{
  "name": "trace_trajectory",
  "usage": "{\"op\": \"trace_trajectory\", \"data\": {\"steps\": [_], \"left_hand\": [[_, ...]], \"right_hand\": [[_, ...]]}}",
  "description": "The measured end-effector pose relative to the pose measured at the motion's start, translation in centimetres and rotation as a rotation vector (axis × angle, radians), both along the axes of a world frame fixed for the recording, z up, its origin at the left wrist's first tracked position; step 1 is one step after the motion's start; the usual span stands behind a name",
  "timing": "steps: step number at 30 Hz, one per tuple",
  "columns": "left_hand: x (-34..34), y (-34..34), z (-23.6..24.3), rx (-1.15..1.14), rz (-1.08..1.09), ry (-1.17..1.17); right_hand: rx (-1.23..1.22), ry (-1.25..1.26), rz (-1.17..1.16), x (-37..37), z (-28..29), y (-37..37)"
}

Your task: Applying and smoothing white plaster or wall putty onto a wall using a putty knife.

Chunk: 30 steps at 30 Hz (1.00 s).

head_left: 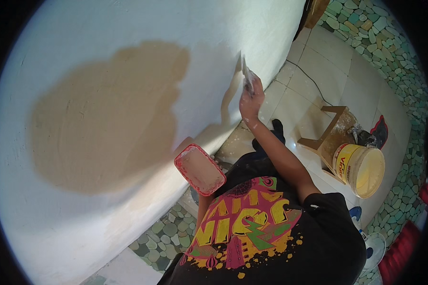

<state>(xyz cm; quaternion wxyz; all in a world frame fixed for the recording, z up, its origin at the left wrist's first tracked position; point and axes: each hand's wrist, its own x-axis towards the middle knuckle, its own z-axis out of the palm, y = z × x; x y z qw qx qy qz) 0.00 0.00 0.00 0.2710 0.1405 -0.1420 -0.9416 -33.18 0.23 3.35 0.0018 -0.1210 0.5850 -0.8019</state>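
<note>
We judge the step in hand to be spreading or smoothing paste on the white, smooth-faced wall (104,23) at the left. Our right hand (252,99), smeared with white, grips a thin, flat, grey spreading blade (245,67) with the fingers curled around it; the handle is hidden. The blade stands on edge at the wall face, and we cannot tell whether its tip touches.

Our left hand (218,164) supports the shallow, rectangular, red plastic tray (189,179) just beside the wall, nearer our body than the blade. Most of this hand is hidden behind the tray, so we cannot tell how its fingers close. Pale beige paste (199,167) covers the tray's base.

In our judgement, the next move calls for even pressure and a low blade angle against the wall. Reloading requires the tray held level and close to the blade.

To the right, on the tiled floor, we note a brown wooden stool (329,137) and, beside it, a round yellow-and-white plastic bucket (345,165), both well apart from the blade.
</note>
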Motion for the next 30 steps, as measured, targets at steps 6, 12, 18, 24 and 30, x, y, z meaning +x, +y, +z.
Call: {"op": "trace_trajectory", "data": {"steps": [6,12,18,24,30], "left_hand": [[-2.3,2.3,-2.3,0.09,0.044,-0.108],[-1.6,1.7,-2.9,0.136,-0.013,-0.078],[-0.6,0.6,-2.8,0.095,-0.095,-0.006],[-1.6,1.4,-1.2,0.159,0.032,-0.09],[-2.4,1.7,0.4,0.037,0.002,-0.178]], "right_hand": [[0.091,0.185,0.069,0.5,-1.5,2.8],[0.076,0.076,0.013,-1.9,-1.7,2.8],[0.111,0.132,0.288,0.4,-1.5,4.5],[0.104,0.232,-0.004,0.6,-0.2,1.1],[0.036,0.05,0.201,1.6,-1.1,3.8]]}}
